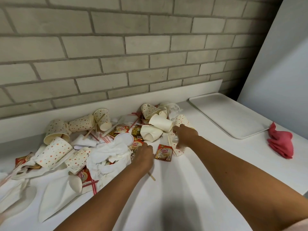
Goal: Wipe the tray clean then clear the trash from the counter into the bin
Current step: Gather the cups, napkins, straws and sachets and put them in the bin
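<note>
2 hands are reaching into the trash heap [100,140] on the white counter [191,180], gathering it for the bin, which is not in view.
Right hand [184,137] is spreading wide, thumb and fingers straddling a flattened red-dotted paper cup [178,152], likely to scoop it. Left hand [143,155] is curling into a crumpled white napkin [106,157] beside a brown Coffee-mate sachet [163,152], its grip hidden. White rectangular plastic tray [230,115] is lying bare at far right, pink crumpled cloth [281,144] just beside it, seemingly set aside.
</note>
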A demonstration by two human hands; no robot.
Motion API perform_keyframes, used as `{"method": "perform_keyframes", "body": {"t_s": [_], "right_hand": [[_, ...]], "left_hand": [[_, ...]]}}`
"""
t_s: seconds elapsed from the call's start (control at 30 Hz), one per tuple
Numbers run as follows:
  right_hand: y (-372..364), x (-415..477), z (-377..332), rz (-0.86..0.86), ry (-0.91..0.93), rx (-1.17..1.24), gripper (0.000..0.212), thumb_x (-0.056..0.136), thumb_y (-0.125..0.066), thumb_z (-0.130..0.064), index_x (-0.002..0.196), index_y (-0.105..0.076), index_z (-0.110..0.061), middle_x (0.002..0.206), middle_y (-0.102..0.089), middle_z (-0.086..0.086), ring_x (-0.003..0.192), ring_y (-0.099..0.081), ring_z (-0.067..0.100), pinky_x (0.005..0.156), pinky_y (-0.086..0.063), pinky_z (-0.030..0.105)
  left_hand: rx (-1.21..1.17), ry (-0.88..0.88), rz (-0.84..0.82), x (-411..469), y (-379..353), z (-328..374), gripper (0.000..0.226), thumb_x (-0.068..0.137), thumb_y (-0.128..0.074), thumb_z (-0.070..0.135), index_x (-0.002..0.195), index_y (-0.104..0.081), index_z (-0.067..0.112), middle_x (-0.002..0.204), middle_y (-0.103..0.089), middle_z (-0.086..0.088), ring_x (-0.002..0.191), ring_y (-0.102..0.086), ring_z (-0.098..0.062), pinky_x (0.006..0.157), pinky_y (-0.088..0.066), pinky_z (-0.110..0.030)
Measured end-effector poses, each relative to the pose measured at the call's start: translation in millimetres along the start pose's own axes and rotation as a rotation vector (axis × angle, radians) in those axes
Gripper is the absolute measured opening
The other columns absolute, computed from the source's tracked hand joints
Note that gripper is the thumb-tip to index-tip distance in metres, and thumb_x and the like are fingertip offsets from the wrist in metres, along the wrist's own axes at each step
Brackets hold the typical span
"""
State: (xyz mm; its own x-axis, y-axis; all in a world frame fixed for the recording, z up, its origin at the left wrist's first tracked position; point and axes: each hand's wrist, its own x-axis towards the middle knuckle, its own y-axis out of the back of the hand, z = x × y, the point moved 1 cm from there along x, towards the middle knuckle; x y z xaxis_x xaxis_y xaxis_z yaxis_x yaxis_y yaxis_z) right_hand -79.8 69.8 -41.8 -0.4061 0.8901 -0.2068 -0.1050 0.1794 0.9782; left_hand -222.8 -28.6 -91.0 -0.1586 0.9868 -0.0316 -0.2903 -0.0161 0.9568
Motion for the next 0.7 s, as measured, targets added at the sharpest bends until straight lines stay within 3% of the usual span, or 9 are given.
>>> {"method": "perform_keyframes", "body": {"t_s": [0.17, 0.27, 0.33, 0.4, 0.53, 0.7], "right_hand": [[2, -7, 0, 0.032, 0.006, 0.018, 0.068, 0.071, -0.079, -0.028, 0.130, -0.046, -0.016, 0.129, -0.042, 0.005, 0.098, -0.054, 0.021, 0.073, -0.045, 0.031], [4, -12, 4, 0.044, 0.019, 0.024, 0.057, 0.072, -0.077, -0.028, 0.121, -0.052, -0.015, 0.111, -0.050, 0.002, 0.085, -0.042, 0.014, 0.071, -0.040, 0.027], [6, -16, 6, 0.025, 0.027, 0.020, 0.051, 0.074, -0.074, -0.027, 0.119, -0.052, -0.015, 0.102, -0.055, 0.001, 0.087, -0.045, 0.015, 0.071, -0.038, 0.027], [8, -21, 9, 0.022, 0.042, 0.020, 0.048, 0.076, -0.074, -0.028, 0.118, -0.053, -0.016, 0.110, -0.061, 0.001, 0.097, -0.055, 0.019, 0.071, -0.037, 0.026], [10, -32, 18, 0.022, 0.058, 0.018, 0.047, 0.077, -0.073, -0.029, 0.119, -0.057, -0.017, 0.116, -0.061, 0.001, 0.108, -0.056, 0.019, 0.073, -0.041, 0.026], [18, -49, 33, -0.064, 0.053, 0.040, 0.060, 0.076, -0.074, -0.033, 0.129, -0.052, -0.016, 0.125, -0.056, 0.000, 0.113, -0.055, 0.019, 0.088, -0.047, 0.030]], "left_hand": [[-0.145, 0.003, 0.076, 1, 10, 15, 0.035, 0.088, -0.044, -0.007, 0.122, -0.044, 0.004, 0.123, -0.049, -0.013, 0.111, -0.050, -0.025, 0.081, -0.040, -0.028], [-0.200, 0.047, 0.014, 4, 5, 25, 0.034, 0.090, -0.046, 0.000, 0.124, -0.044, 0.004, 0.127, -0.047, -0.014, 0.115, -0.048, -0.026, 0.088, -0.041, -0.031], [-0.200, 0.135, -0.064, 4, -1, 30, 0.039, 0.095, -0.047, 0.021, 0.129, -0.040, 0.004, 0.133, -0.039, -0.012, 0.122, -0.043, -0.027, 0.094, -0.041, -0.034], [-0.178, 0.201, -0.137, 4, -7, 35, 0.055, 0.090, -0.055, 0.038, 0.132, -0.037, 0.006, 0.136, -0.034, -0.011, 0.125, -0.041, -0.027, 0.097, -0.041, -0.035], [-0.104, 0.218, -0.168, 8, -5, 40, 0.061, 0.083, -0.064, 0.043, 0.127, -0.043, 0.007, 0.140, -0.030, -0.012, 0.125, -0.041, -0.029, 0.096, -0.041, -0.035], [-0.126, 0.237, -0.220, 8, 1, 43, 0.051, 0.081, -0.067, 0.038, 0.119, -0.048, 0.009, 0.124, -0.055, -0.007, 0.113, -0.053, -0.023, 0.087, -0.043, -0.028]]}}
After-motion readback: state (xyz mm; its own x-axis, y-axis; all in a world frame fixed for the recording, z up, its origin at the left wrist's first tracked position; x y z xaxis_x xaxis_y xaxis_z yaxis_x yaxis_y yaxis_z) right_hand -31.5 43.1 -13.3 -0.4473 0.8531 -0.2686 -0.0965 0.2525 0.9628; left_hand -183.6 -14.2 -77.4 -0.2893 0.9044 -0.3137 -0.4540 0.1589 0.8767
